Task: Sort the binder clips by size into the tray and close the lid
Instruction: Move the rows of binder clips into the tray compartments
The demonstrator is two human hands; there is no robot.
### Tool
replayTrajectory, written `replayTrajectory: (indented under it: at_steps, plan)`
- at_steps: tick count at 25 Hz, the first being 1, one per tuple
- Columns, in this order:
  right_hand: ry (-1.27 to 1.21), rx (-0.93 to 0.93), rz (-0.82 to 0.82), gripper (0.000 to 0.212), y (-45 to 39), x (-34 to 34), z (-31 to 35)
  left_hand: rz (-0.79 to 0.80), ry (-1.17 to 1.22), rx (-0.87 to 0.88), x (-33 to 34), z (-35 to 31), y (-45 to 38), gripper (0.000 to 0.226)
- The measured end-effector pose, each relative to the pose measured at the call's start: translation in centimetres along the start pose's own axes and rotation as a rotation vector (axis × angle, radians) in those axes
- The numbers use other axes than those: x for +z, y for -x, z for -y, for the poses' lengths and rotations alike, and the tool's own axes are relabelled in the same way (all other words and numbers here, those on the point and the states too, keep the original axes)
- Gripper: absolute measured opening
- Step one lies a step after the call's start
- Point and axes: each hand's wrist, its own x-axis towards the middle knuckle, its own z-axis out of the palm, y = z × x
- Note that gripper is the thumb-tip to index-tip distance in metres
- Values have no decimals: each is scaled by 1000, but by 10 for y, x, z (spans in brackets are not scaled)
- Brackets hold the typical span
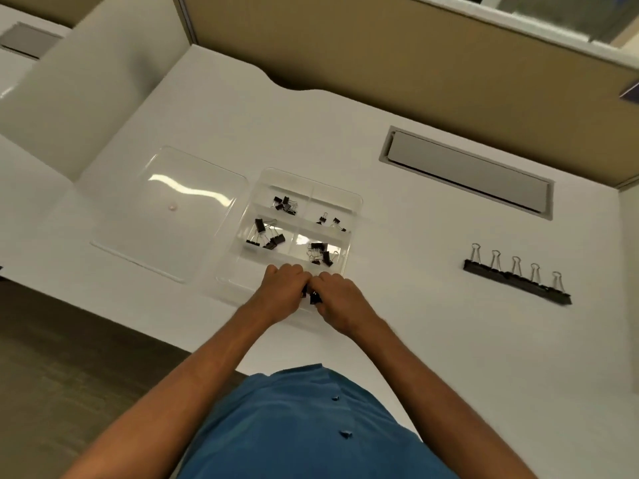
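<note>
Grip: left hand (281,288) and right hand (337,299) meet knuckle to knuckle over the tray's near compartment, fingers curled round dark clips (313,297) between them; how many clips, and which hand bears them, is hidden.
Why held so: probably both hands are setting the clips down together in the near compartment.
Tray (356,198): clear, directly under and beyond the hands; four compartments past the grip each hold a cluster of clips, seemingly one size each.
Lid (166,216): off, flat on the desk to the left of the grip, just beside the tray, handy for closing.
Large clips (517,276): five in a row, handles up, well to the right of the grip, not yet in the tray.
Progress: judged well along; the row and the lid remain.
Desk (415,340): white, carries all of it.
</note>
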Motion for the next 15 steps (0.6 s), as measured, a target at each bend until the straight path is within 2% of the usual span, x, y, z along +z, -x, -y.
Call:
replayTrajectory:
  at_steps: [5,15]
  plan:
    - [-43,29,25,23,-4,8,-3,-41,62,24,7,8,2,17]
    - [-66,75,-121,17,-9,23,-11,-176,-22,104,11,15,-2,19]
